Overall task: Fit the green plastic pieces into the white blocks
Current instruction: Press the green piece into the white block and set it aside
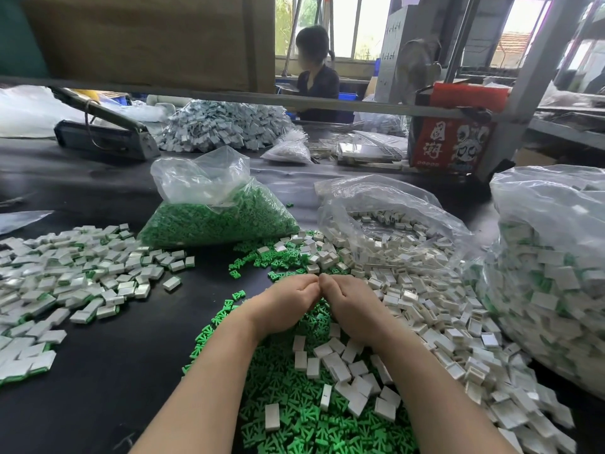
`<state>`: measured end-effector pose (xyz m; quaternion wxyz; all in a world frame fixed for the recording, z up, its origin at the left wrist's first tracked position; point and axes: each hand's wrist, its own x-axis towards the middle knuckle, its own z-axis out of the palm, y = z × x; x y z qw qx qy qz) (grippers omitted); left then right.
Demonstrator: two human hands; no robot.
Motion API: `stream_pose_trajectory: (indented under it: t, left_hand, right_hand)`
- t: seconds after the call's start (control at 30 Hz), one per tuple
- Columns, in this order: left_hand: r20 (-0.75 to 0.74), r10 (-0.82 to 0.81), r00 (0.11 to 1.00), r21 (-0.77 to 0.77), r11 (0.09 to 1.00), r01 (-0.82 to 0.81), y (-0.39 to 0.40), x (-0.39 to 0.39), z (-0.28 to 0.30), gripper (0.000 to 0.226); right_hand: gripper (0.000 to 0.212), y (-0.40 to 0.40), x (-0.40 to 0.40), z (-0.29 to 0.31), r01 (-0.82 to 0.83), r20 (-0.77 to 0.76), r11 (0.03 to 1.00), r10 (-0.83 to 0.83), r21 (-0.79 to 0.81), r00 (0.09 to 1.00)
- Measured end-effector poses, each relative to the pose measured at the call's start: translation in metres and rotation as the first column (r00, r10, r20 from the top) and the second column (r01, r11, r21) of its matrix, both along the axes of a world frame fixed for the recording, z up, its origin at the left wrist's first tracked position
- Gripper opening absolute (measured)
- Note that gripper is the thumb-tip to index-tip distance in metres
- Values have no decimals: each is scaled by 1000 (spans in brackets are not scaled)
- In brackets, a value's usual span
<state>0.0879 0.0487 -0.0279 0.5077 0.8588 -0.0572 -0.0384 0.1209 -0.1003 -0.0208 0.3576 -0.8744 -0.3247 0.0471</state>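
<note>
My left hand (288, 299) and my right hand (350, 306) meet fingertip to fingertip over the table's middle, fingers curled downward; what they pinch between them is hidden. Below them lies a heap of loose green plastic pieces (294, 411) with white blocks (340, 368) scattered on it. More empty white blocks (435, 326) spill to the right. On the left lies a pile of white blocks with green showing in them (65, 276).
A clear bag of green pieces (216, 214) stands behind, an open bag of white blocks (393, 231) beside it, and a big bag of fitted blocks (556, 283) at right. Farther back are a grey heap (226, 126), a red box (451, 145) and a seated person (317, 73).
</note>
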Motion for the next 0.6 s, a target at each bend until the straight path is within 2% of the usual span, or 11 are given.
stream_pose_trajectory:
  t: [0.27, 0.6]
  left_hand:
    - [36, -16, 999, 145, 989, 10, -3, 2, -3, 33]
    - [32, -6, 999, 170, 985, 0, -5, 2, -3, 31]
  right_hand:
    - [46, -1, 3, -7, 35, 29, 999, -36, 11, 999]
    - [47, -2, 4, -10, 45, 62, 999, -46, 31, 997]
